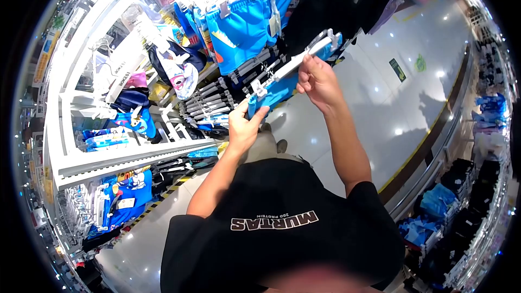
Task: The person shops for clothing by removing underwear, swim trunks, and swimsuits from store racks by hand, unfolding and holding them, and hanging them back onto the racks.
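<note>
In front of my chest, a white clip hanger carries a blue garment that looks like swim trunks. My right hand pinches the hanger near its right end, fingers curled in. At the other end, my left hand grips the fabric between thumb and fingers, just below the clip. Part of the cloth is hidden behind the hanger and my hands. Just beyond hang blue printed swim trunks on the rack.
A white display rack with several hanging garments stands to my left. Dark clothes hang ahead. Stacked hangers lie beneath the blue trunks. The glossy floor stretches right, toward another shelf with folded blue clothes.
</note>
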Demonstrator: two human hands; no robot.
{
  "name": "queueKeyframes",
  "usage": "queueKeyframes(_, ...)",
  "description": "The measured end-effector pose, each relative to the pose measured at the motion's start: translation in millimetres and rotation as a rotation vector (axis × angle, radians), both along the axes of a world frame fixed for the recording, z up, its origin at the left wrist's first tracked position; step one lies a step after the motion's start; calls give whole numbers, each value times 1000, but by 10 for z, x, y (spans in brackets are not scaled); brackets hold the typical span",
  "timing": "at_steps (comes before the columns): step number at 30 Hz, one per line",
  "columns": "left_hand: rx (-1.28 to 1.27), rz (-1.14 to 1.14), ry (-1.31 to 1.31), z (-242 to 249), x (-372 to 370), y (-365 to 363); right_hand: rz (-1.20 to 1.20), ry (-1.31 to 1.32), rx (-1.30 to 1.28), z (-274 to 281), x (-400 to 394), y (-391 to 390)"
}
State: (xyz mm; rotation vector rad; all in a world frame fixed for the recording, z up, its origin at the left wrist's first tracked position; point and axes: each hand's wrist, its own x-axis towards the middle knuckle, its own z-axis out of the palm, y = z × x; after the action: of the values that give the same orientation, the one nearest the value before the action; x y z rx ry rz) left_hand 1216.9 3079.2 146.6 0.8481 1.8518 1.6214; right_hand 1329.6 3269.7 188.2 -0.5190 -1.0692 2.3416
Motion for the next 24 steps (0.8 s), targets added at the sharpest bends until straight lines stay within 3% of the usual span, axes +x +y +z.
queueKeyframes(6, 263, 36, -37, 354, -267, 222, 71, 86, -38, 360, -554, 279)
queueKeyframes(9, 277, 91, -6, 449, -421, 382, 47, 92, -31, 573, -757, 421)
queueKeyframes(14, 280, 262, 9, 373, -576, 687, 79, 90, -9, 805, -1085, 629)
queueKeyframes(19, 238, 375, 34, 147, -781, 844, 171, 55, -42, 521, -1415, 718)
queueKeyframes(24, 280, 321, 54, -155, -991, 989, 124, 7, 18, 486, -1467, 764)
